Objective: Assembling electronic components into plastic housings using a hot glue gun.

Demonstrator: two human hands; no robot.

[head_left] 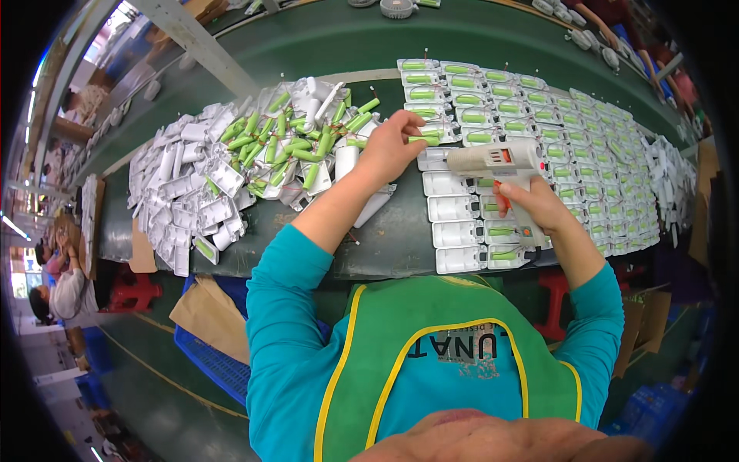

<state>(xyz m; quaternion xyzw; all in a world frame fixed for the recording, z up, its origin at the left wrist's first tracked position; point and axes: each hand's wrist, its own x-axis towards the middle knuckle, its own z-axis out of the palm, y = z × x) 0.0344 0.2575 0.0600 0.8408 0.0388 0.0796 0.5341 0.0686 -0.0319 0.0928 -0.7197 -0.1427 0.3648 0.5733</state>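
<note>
My left hand (391, 148) pinches a green cylindrical battery (424, 140) at the upper end of the nearest column of white plastic housings. In my right hand (539, 204) is a white glue gun (493, 159) with an orange trigger, its front end pointing left across the housings. Just below the gun, several bare white housings (454, 209) lie in that column with no battery in them. Further up and to the right, rows of housings (508, 107) each hold a green battery and thin wires. The gun hides part of the housings beneath it.
Left of my hands lies a heap of loose green batteries (297, 146) beside piled white housings (177, 185). A green conveyor belt (323, 48) runs beyond the bench. Below the bench edge stands a blue crate (208, 356) with brown cardboard (208, 316). Other people work at the far sides.
</note>
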